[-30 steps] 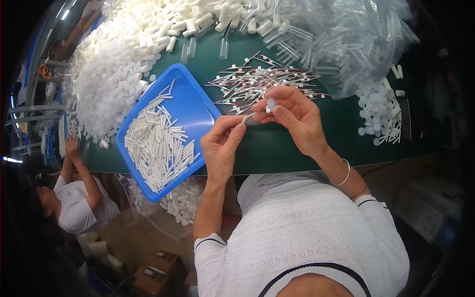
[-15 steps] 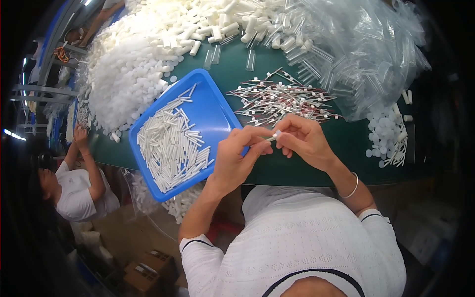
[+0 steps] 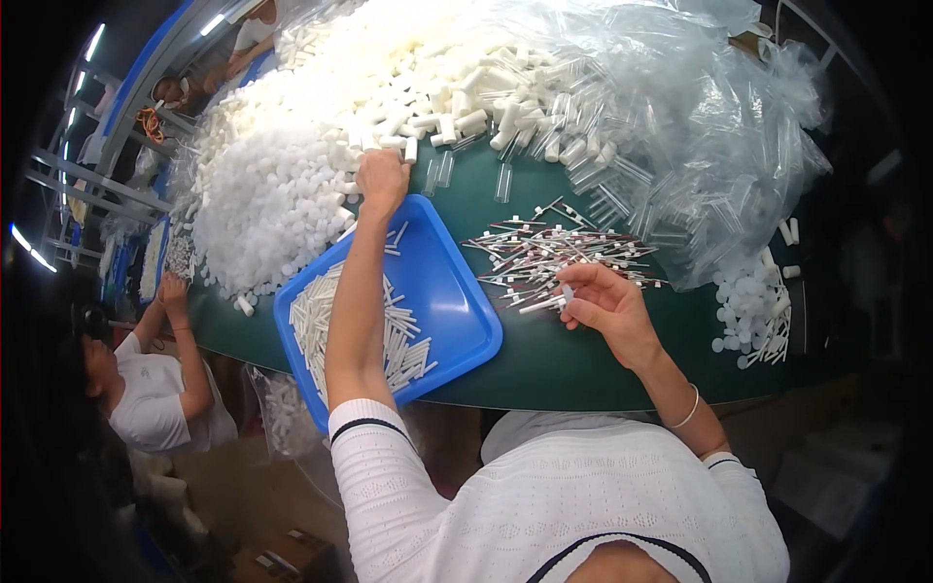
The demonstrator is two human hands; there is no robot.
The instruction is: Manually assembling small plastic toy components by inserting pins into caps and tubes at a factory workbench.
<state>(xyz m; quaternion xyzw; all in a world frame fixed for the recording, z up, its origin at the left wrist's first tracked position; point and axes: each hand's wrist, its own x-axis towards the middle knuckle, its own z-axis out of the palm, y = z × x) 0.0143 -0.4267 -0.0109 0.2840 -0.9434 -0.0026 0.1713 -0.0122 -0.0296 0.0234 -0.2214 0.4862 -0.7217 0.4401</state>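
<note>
My right hand (image 3: 610, 313) pinches a thin white stick (image 3: 540, 305) with a small whitish disc on it, over the near edge of a pile of thin reddish and white sticks with white collars (image 3: 554, 255). Stretched out across the blue tray (image 3: 449, 282), my left arm brings my left hand (image 3: 384, 183) to the edge of a heap of cream-white cylinders (image 3: 447, 102). Its fingers are curled beside the cylinders, and what they hold, if anything, is hidden. Short white tubes (image 3: 316, 311) lie in the tray, partly covered by my forearm.
Whitish discs (image 3: 258, 194) are heaped left of the tray. Clear tubes (image 3: 503, 183) lie near the cylinders, and clear plastic bags (image 3: 719, 146) fill the far right. More discs (image 3: 743, 296) sit at the right edge. A co-worker (image 3: 165, 384) works at the left.
My left hand has left the stick and reached forward to the cylinder heap. My right hand keeps the stick and disc. The whole view has shifted, with the table lower in the picture.
</note>
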